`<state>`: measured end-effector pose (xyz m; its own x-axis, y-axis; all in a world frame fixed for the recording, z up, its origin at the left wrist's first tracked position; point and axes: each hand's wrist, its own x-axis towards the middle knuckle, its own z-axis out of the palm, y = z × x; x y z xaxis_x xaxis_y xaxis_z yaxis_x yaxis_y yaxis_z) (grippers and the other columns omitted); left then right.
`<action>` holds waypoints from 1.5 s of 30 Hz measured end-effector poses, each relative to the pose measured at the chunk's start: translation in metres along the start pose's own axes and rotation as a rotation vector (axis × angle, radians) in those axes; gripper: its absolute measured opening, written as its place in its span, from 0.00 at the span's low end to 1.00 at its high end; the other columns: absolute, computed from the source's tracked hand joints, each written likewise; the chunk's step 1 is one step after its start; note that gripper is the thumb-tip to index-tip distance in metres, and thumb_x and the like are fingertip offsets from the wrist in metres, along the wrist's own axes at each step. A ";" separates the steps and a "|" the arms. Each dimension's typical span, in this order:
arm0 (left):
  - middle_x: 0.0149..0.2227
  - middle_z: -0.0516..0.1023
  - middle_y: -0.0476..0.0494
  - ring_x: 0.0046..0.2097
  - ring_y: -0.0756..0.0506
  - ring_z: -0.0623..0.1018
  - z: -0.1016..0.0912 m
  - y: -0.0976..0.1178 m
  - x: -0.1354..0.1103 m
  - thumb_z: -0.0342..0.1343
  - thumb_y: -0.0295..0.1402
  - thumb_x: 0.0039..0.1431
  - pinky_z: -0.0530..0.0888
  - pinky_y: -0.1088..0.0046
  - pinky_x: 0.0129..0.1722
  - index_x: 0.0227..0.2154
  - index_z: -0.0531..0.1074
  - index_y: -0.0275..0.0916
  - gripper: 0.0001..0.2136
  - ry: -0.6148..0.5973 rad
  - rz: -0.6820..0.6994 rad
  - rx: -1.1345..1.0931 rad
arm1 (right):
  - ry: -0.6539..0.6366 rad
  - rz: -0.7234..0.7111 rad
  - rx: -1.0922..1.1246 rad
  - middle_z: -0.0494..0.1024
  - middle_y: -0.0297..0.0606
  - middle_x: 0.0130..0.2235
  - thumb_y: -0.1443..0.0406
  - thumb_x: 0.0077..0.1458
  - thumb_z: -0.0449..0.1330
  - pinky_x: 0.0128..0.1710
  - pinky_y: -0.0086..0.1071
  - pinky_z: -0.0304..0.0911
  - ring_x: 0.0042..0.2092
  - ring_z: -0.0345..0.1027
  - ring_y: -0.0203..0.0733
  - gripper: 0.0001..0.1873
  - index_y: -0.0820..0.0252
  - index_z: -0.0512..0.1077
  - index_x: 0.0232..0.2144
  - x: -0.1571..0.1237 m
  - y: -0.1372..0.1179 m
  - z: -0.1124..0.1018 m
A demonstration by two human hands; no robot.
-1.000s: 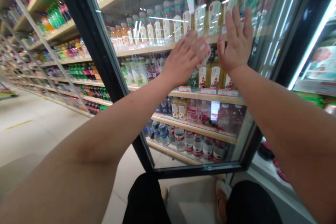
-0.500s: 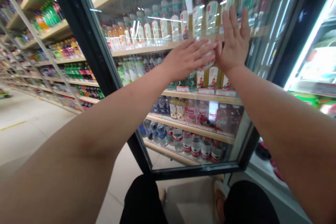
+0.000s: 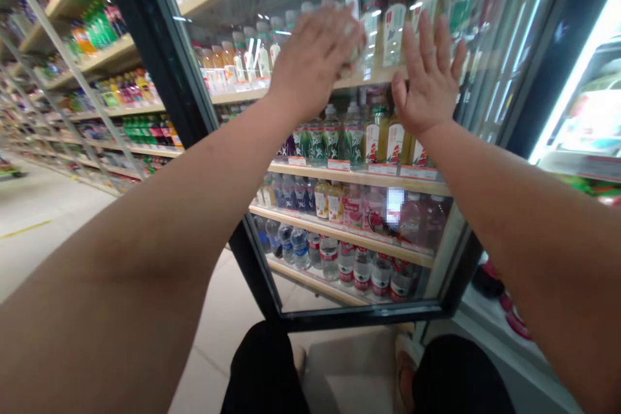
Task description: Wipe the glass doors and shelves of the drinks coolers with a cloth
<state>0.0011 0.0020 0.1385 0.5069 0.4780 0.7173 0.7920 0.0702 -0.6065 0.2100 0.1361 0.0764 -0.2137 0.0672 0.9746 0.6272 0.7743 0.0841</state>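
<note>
A glass door [image 3: 369,94] in a black frame stands in front of me, with drinks showing through the pane or mirrored in it. My right hand [image 3: 429,81] lies against the glass, palm forward and fingers spread, holding nothing visible. To its left and slightly higher, my left hand [image 3: 317,55] is at the pane with its fingers bent. Motion smears those fingertips. Something pale shows beside them; I cannot tell whether it is a cloth or a reflection. Around the hands appear rows of bottles [image 3: 315,139] on pale shelves [image 3: 359,176].
Store shelving [image 3: 82,55] with colourful bottles runs along the left, over a light tiled floor [image 3: 36,207]. The black door frame [image 3: 359,319] crosses low before my knees. A lit cooler interior [image 3: 589,116] is at the right.
My left hand has moved left and up across the glass, away from my right hand, and its fingers are more bent. My right hand stays nearly in place, its fingers spread wider.
</note>
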 end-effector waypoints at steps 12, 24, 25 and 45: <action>0.77 0.49 0.45 0.78 0.42 0.44 -0.003 -0.006 -0.048 0.43 0.31 0.77 0.45 0.46 0.76 0.73 0.53 0.43 0.25 -0.109 0.262 -0.005 | -0.072 -0.003 -0.025 0.40 0.31 0.78 0.53 0.74 0.38 0.75 0.63 0.34 0.78 0.32 0.55 0.32 0.46 0.45 0.76 0.003 -0.001 0.000; 0.75 0.58 0.50 0.76 0.44 0.52 -0.014 -0.015 -0.061 0.45 0.34 0.75 0.53 0.52 0.75 0.70 0.61 0.47 0.22 -0.255 0.336 -0.062 | -0.081 0.024 -0.009 0.35 0.17 0.77 0.52 0.73 0.37 0.77 0.61 0.32 0.79 0.29 0.48 0.32 0.38 0.43 0.76 0.004 0.002 0.004; 0.76 0.55 0.44 0.77 0.41 0.49 -0.015 -0.020 -0.062 0.45 0.34 0.76 0.51 0.48 0.75 0.71 0.59 0.43 0.24 -0.151 0.191 -0.015 | -0.078 0.025 -0.020 0.36 0.19 0.77 0.52 0.73 0.38 0.77 0.61 0.32 0.79 0.30 0.49 0.32 0.39 0.44 0.76 0.004 0.002 0.005; 0.72 0.62 0.55 0.75 0.45 0.54 -0.020 -0.033 -0.099 0.42 0.32 0.73 0.54 0.57 0.76 0.68 0.66 0.51 0.24 -0.393 0.583 -0.235 | -0.090 0.049 0.076 0.38 0.10 0.75 0.49 0.68 0.34 0.76 0.60 0.23 0.79 0.20 0.45 0.35 0.36 0.43 0.75 0.004 0.004 0.009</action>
<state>-0.0684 -0.0653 0.0949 0.7433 0.6616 0.0993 0.5058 -0.4586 -0.7307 0.2047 0.1456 0.0791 -0.2527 0.1601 0.9542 0.5810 0.8137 0.0174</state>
